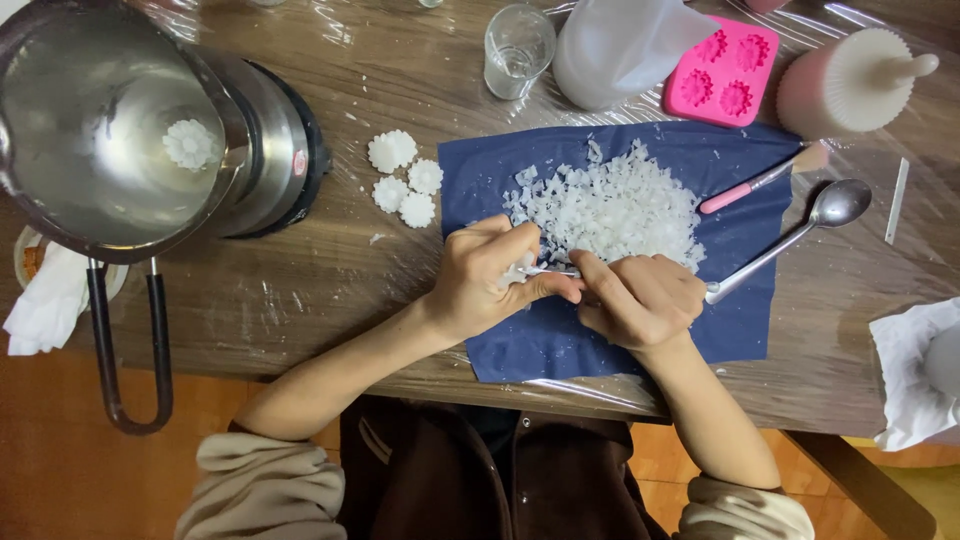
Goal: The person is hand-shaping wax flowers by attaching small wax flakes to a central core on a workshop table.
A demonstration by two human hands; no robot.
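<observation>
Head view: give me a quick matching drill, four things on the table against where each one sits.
Things:
1. Spoon
2. Pink mould
3. Glass
4. White flowers

Places:
A. On bare wood, between the steel pot and the blue cloth
B. At the table's far edge, left of the white jug
C. Bowl off the cloth's right edge, handle running in toward the right hand
D. Just beyond the cloth's far right corner, beside the jug

Pairs: 1-C, 2-D, 3-B, 4-A
</observation>
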